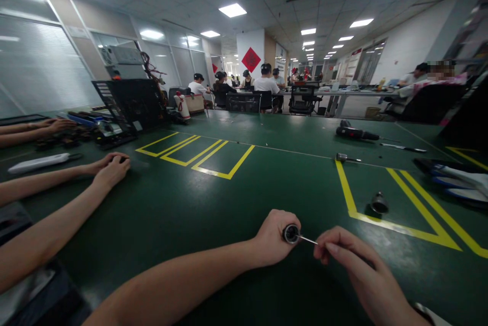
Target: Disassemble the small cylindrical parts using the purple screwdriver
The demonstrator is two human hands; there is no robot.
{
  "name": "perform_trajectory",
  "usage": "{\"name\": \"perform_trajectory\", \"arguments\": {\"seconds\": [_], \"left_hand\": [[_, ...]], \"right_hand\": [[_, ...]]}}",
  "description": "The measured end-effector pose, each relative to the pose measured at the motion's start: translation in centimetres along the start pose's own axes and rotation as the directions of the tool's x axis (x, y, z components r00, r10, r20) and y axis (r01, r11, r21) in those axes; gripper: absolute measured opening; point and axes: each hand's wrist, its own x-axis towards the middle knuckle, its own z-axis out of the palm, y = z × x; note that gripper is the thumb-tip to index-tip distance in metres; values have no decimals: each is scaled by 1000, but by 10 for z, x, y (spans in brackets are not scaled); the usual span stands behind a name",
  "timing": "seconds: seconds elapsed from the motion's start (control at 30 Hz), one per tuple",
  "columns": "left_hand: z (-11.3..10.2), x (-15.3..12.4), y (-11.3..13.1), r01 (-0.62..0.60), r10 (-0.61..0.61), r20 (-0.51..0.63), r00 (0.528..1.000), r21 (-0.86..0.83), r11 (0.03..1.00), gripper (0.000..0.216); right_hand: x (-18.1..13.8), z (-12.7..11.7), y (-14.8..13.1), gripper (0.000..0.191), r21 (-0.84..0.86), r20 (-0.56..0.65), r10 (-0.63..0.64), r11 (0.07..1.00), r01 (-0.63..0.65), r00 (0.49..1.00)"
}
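Dark hollow cylinder with a pale metallic rim [291, 233], held above the near part of a green tabletop [171, 224]; its open end is turned toward the viewer. It is enclosed by the left hand [273, 240], whose fingers are wrapped around its side. A thin, straight silver metal rod [307, 240] is pinched at its outer end between the thumb and fingertips of the right hand [348, 257], and its tip is brought to the cylinder's mouth; how deeply it is inserted cannot be told. The work is judged to be partway through: rod and cylinder have been brought together, but neither has been set down. A silver bell-shaped metal part [379, 203] is seen well apart, within a yellow tape outline [345, 187], not joined to the cylinder. What is finished inside the cylinder cannot be made out.
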Motion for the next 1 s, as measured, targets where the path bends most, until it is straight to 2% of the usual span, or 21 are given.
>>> {"name": "perform_trajectory", "arguments": {"seconds": [0.17, 0.3, 0.4, 0.5, 0.57, 0.63, 0.83, 1.0], "left_hand": [[-1, 1, 3, -5, 5, -6, 1000, -2, 1000, 12], [-1, 1, 4, 4, -4, -15, 1000, 3, 1000, 13], [-2, 1, 4, 7, -7, -19, 1000, 15, 1000, 14], [-2, 1, 5, 6, -5, -25, 1000, 24, 1000, 16], [-2, 1, 4, 0, 1, -26, 1000, 26, 1000, 16], [-1, 1, 4, -5, 5, -24, 1000, 20, 1000, 15], [1, 3, 1, 56, -57, -58, 997, -11, 998, 17], [0, 3, 2, 67, -70, -55, 996, -50, 997, 18]], "right_hand": [[1, 3, -5, 20, 183, -41, 122, 977, -113, 992], [1, 3, -5, 18, 255, -40, 175, 954, -159, 984], [1, 2, -3, 20, 194, -44, 142, 972, -131, 989], [1, 0, -2, 22, 4, -21, 37, 999, -36, 999], [0, -1, -2, 24, -75, 5, 11, 997, -10, 1000], [0, 0, -2, 24, -53, 2, 35, 998, -35, 999], [0, 5, -5, 20, 202, -35, 111, 974, -102, 993], [-2, 4, -4, 20, 175, -32, 55, 983, -49, 998]]}}
